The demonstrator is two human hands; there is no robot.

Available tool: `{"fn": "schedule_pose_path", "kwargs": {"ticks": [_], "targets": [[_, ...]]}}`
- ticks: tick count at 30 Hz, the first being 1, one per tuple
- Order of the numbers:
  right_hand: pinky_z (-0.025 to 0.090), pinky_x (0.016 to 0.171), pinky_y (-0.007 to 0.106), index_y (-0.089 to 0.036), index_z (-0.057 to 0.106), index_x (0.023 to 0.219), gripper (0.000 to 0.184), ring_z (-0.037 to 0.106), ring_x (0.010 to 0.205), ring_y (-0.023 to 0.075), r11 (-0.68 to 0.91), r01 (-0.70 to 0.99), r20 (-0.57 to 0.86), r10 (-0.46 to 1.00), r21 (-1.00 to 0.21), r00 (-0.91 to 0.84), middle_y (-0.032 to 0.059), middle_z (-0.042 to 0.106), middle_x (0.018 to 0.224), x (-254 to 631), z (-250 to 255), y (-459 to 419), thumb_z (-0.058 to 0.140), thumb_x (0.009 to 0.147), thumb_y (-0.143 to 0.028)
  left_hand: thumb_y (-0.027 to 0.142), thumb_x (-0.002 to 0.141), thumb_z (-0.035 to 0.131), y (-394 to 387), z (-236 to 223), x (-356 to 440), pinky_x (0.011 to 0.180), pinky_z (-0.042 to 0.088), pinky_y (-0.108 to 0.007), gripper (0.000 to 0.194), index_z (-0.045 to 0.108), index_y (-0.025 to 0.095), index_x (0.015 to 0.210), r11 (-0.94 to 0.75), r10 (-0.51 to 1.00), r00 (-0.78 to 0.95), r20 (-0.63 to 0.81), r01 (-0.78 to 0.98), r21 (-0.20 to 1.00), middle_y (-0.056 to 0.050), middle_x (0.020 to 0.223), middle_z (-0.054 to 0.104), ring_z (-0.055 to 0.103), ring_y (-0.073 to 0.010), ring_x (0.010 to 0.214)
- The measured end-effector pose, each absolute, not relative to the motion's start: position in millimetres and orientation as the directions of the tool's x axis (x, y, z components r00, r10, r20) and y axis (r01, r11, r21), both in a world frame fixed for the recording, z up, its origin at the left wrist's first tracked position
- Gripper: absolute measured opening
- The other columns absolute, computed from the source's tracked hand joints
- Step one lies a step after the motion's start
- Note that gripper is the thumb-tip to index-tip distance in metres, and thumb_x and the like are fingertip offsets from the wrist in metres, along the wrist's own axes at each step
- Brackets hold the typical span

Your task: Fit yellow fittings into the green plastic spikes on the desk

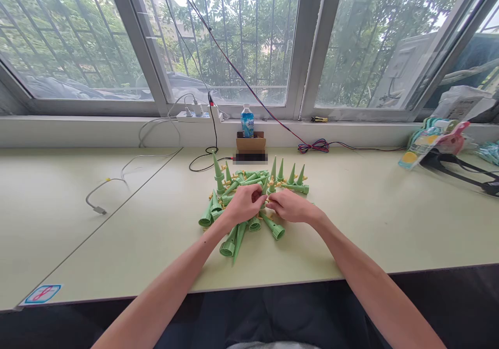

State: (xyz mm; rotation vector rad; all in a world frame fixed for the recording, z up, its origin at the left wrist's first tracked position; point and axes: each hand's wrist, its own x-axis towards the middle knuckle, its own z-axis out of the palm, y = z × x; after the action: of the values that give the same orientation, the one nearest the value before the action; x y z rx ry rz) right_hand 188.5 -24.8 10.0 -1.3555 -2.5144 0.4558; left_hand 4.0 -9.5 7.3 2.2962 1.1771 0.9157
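Observation:
Over a pile of green plastic plant-watering spikes with yellow valves, my two hands meet, fingertips close together. My left hand (246,203) is closed on a watering spike (265,186) whose pointed tip shows above the fingers. Right beside it, the fingers of my right hand (290,206) are pinched together; what they grip, if anything, is hidden. Several spikes stand upright behind my hands, among them a tall spike (217,171) at the left and another spike (292,174) at the right. Nearer me, a spike (274,227) lies with its threaded open end facing me.
Behind the pile stand a small cardboard box (251,145) and a blue-labelled bottle (247,120). A grey cable (123,175) crosses the table (374,224) at the left. Coiled wires (314,146) lie by the sill. Bags and a black strap (454,167) are at the far right.

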Motion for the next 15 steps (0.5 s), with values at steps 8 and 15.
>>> {"fn": "schedule_pose_path", "kwargs": {"ticks": [8,15], "targets": [[0.023,0.053,0.027,-0.019,0.033,0.065,0.033,0.033,0.052,0.0096,0.509,0.767,0.05,0.844,-0.391,-0.534,-0.0022,0.041,0.059,188.1,8.6,-23.1,0.04,0.097,-0.026,0.029,0.083,0.055,-9.5,6.3,3.3,0.053,0.033,-0.026,0.023,0.045,0.019,0.065,-0.576,0.816,0.439,0.376,0.554,0.602,0.003,0.057,0.05,0.041,-0.0115,0.054],[0.023,0.054,0.028,-0.019,0.033,0.066,0.032,0.033,0.053,0.0099,0.512,0.765,0.045,0.841,-0.391,-0.539,-0.002,0.041,0.059,188.7,8.8,-24.0,0.039,0.097,-0.026,0.028,0.083,0.055,-9.6,6.7,3.9,0.053,0.033,-0.026,0.024,0.044,0.019,0.064,-0.578,0.814,0.439,0.38,0.554,0.599,0.003,0.056,0.05,0.04,-0.0113,0.054]]}}
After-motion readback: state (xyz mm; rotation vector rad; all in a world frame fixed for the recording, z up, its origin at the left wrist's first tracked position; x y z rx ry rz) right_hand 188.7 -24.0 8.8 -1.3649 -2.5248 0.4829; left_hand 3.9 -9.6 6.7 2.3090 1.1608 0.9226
